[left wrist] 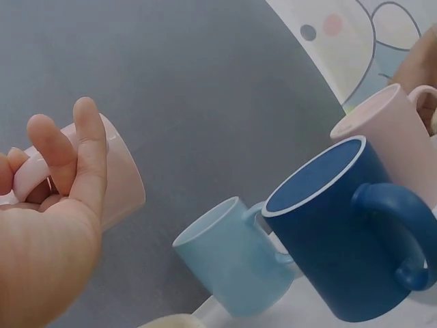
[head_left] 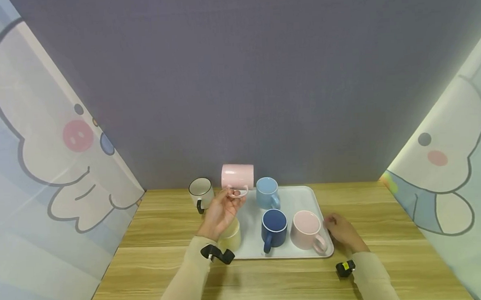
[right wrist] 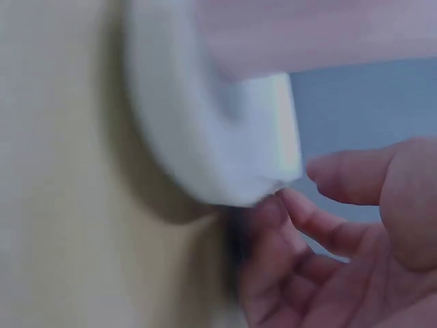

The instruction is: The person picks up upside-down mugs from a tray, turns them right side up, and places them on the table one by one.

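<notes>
My left hand (head_left: 222, 212) grips a light pink mug (head_left: 237, 176) by its handle. The mug lies sideways in the air above the back edge of a white tray (head_left: 295, 199), handle toward me. Some of its body is behind my fingers (left wrist: 90, 150) in the left wrist view. At the tray's right edge is my right hand (head_left: 342, 229), fingers curled at the rim with the thumb on the other side. On the tray stand a light blue mug (head_left: 265, 196), a dark blue mug (head_left: 277, 235), another pink mug (head_left: 302, 237) and a pale yellow mug (head_left: 233, 242), partly hidden by my left wrist.
A white mug (head_left: 206, 198) with a dark rim and black handle stands left of the tray on the wooden table (head_left: 156, 256). A grey wall (head_left: 238, 87) rises behind the table. Cartoon-printed cloths (head_left: 36, 185) hang at both sides.
</notes>
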A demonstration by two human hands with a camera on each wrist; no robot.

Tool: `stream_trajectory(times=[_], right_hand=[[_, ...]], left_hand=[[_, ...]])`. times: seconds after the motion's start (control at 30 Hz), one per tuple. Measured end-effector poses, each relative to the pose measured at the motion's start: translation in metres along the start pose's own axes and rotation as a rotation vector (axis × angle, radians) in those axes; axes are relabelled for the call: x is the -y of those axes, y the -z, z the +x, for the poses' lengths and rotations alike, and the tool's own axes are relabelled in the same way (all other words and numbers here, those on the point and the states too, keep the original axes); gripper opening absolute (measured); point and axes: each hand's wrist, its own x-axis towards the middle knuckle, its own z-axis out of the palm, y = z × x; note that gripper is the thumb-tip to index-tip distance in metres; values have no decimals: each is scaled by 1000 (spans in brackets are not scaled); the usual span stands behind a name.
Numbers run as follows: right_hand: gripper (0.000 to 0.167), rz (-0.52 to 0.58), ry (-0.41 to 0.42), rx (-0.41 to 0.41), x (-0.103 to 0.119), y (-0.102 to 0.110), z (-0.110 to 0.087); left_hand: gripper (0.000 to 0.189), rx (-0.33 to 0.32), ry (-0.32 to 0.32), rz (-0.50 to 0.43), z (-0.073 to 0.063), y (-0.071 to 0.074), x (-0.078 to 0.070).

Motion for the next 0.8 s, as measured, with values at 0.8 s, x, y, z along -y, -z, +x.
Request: stream_trajectory(times=[0.8], right_hand=[[30,683,203,116,166,-18,-16]], left_hand=[[34,-27,-4,5,2,-33,31]])
